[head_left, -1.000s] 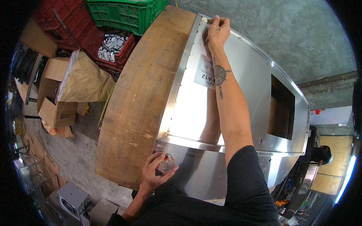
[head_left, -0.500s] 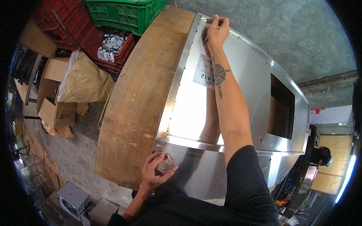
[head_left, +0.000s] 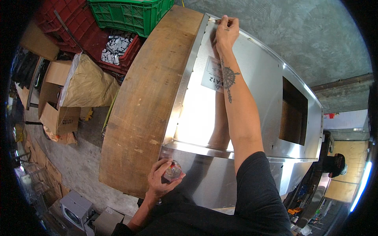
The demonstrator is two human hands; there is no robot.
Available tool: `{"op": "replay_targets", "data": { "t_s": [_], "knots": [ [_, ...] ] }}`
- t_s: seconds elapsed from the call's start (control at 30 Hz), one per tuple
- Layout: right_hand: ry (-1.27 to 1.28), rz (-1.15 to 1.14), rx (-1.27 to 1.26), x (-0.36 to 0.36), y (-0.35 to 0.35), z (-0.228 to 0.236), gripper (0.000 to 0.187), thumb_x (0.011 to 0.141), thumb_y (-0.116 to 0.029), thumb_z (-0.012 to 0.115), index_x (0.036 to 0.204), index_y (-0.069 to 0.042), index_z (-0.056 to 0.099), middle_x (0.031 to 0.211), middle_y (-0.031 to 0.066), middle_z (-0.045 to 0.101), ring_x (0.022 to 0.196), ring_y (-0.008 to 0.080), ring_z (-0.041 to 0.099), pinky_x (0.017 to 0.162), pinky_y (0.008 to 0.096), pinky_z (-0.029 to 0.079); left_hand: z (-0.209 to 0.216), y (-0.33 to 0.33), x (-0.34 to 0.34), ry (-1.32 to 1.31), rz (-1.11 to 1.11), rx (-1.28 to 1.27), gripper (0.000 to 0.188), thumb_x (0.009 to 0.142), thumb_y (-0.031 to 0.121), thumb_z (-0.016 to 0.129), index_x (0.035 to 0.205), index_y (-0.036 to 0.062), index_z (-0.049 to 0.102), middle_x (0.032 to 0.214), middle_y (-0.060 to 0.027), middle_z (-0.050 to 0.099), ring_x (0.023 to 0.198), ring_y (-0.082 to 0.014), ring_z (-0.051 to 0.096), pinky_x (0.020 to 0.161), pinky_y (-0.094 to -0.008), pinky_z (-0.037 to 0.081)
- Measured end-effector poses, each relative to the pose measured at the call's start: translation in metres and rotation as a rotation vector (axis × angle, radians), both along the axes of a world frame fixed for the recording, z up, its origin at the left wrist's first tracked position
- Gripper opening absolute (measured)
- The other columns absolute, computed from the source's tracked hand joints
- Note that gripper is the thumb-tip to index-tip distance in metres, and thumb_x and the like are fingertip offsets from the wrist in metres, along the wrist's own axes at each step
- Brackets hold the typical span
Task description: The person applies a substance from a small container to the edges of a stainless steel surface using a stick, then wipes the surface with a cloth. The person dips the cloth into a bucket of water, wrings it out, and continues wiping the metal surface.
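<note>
A large stainless steel box-shaped body [head_left: 252, 94] lies on a wooden board, its rectangular cut-out [head_left: 293, 112] showing on the right. Stretched out over the panel, my right hand [head_left: 227, 33] is closed in a pinch at the far left corner. A thin, stick-like thing [head_left: 213, 19] pokes from its fingertips toward the metal rim; its kind is too small to tell. My left hand [head_left: 160, 179] is wrapped round a small clear round container [head_left: 172, 171] with reddish bits inside, by the near left corner. A printed label [head_left: 213, 74] sits on the panel beside my right forearm.
The brown wooden board [head_left: 138, 110] sticks out on the left. Beyond it stand a green crate [head_left: 126, 15], a red crate [head_left: 130, 55] with many small white pieces, and a cardboard box [head_left: 59, 98] beside a sack [head_left: 88, 82]. Another person [head_left: 334, 164] is at the far right.
Both hands stay where they were, with the same grips. At the far right, the other person's head has shifted slightly.
</note>
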State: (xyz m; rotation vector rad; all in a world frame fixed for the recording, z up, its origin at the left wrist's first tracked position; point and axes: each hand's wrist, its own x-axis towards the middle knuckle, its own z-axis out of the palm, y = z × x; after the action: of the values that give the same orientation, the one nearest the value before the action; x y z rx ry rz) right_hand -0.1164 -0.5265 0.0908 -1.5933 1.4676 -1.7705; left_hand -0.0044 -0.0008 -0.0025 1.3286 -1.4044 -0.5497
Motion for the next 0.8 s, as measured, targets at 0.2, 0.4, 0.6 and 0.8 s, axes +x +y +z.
{"op": "replay_targets", "data": {
  "t_s": [0.2, 0.4, 0.6, 0.8],
  "knots": [
    [0.016, -0.022, 0.006, 0.0, 0.0, 0.001, 0.028, 0.109, -0.024, 0.065, 0.098, 0.001, 0.062, 0.087, 0.0162, 0.076, 0.08, 0.0283, 0.071, 0.081, 0.0424, 0.056, -0.001, -0.001, 0.0, -0.003, -0.01, -0.006, 0.082, 0.071, 0.013, 0.102, 0.141, 0.0051, 0.059, 0.132, -0.0196, 0.072, 0.121, -0.036, 0.07, 0.1, -0.0463, 0.061],
    [-0.007, -0.007, -0.009, -0.002, -0.004, -0.002, 0.028, 0.109, -0.024, 0.065, 0.096, 0.001, 0.063, 0.087, 0.0157, 0.077, 0.08, 0.0278, 0.072, 0.081, 0.0423, 0.056, 0.001, -0.001, 0.002, -0.008, -0.019, 0.004, 0.082, 0.072, 0.012, 0.102, 0.141, 0.0057, 0.059, 0.132, -0.0199, 0.072, 0.121, -0.0361, 0.07, 0.1, -0.0461, 0.061],
    [-0.11, -0.035, -0.037, 0.004, 0.011, 0.008, 0.025, 0.11, -0.022, 0.062, 0.103, 0.002, 0.06, 0.086, 0.0168, 0.072, 0.083, 0.029, 0.068, 0.084, 0.0435, 0.055, 0.0, 0.002, 0.001, 0.008, 0.004, 0.015, 0.079, 0.072, 0.014, 0.102, 0.139, 0.0038, 0.062, 0.131, -0.02, 0.073, 0.122, -0.0368, 0.07, 0.102, -0.0461, 0.06],
    [-0.13, -0.176, 0.008, -0.008, 0.048, 0.03, 0.024, 0.112, -0.023, 0.058, 0.103, 0.0, 0.059, 0.09, 0.0129, 0.071, 0.084, 0.0243, 0.064, 0.083, 0.043, 0.052, 0.003, 0.005, -0.004, -0.01, 0.049, 0.083, 0.073, 0.074, 0.017, 0.101, 0.135, 0.0019, 0.066, 0.131, -0.0179, 0.073, 0.122, -0.0363, 0.069, 0.104, -0.0452, 0.058]
  ]
}}
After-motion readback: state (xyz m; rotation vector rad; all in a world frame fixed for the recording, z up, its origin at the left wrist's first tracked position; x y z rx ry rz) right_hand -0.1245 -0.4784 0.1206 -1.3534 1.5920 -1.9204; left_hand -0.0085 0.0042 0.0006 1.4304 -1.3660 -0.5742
